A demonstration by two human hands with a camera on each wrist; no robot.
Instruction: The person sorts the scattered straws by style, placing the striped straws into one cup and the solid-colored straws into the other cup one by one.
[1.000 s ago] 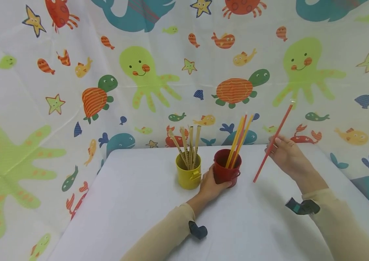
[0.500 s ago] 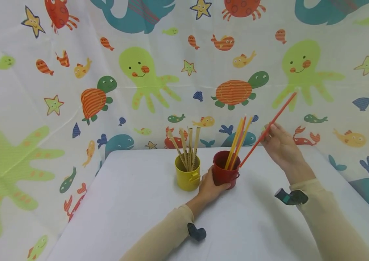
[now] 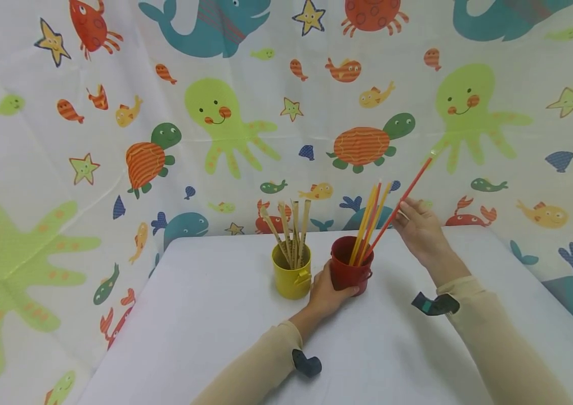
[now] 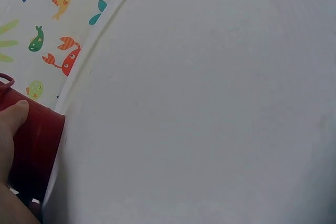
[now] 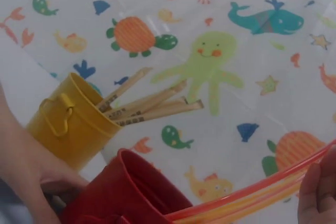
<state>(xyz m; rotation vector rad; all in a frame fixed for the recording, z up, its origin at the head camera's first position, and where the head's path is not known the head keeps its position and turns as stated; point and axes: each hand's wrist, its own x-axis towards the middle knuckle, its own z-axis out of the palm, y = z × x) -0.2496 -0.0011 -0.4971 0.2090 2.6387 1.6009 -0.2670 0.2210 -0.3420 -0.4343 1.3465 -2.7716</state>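
Note:
My left hand [image 3: 325, 293] holds a small red bucket [image 3: 350, 275] low on its side, upright on the table. Several yellow and red straws [image 3: 370, 216] lean out of that bucket toward the right. My right hand [image 3: 422, 233] pinches one more red straw [image 3: 415, 183] between thumb and fingers. This straw slants down to the left, its lower end inside the bucket's mouth and a clear wrapper end showing at its top. In the left wrist view, the thumb [image 4: 18, 113] presses against the red bucket's wall.
Just left of the red bucket stands a yellow bucket [image 3: 290, 283] with several paper-wrapped sticks [image 3: 294, 236] leaning in it. A white table [image 3: 205, 298] lies under both. Behind it hangs a curtain [image 3: 246, 185] printed with sea animals.
My right hand has moved left with the red straw, bringing its lower end from beside the red bucket into its mouth. The left hand stays in place on the bucket.

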